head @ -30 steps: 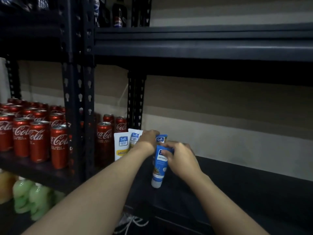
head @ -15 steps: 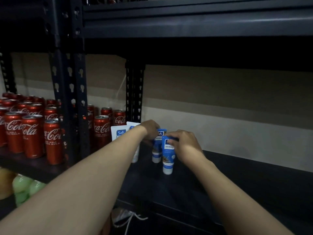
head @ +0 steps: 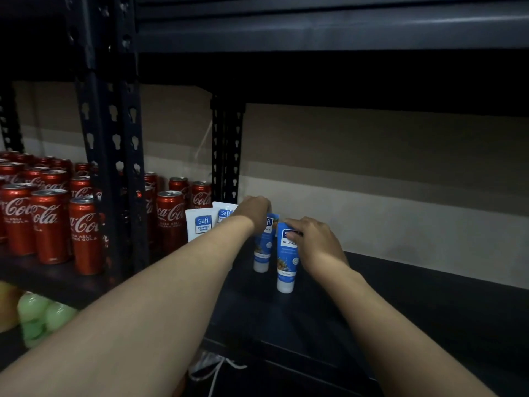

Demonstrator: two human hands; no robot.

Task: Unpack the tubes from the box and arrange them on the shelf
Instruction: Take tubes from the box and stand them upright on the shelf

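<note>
While right hand (head: 312, 242) pinches top of front blue tube (head: 286, 265), cap down on shelf (head: 400, 310), left hand (head: 254, 212) grips top of rear blue tube (head: 263, 247), at 11 o'clock from it. White tubes (head: 200, 224) stand at 9 o'clock. Four tubes on shelf; box unseen, remainder unknown. Cola cans (head: 48, 224) and post (head: 226, 150) hem row at 9 o'clock.

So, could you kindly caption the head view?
Left hand holds the rear blue tube, right hand the front blue tube, on the shelf.

Left hand (head: 254, 212) holds the rear blue tube (head: 262, 252), right hand (head: 313, 239) the front blue tube (head: 286, 263) (both cap-down) on the shelf (head: 400, 310).
</note>
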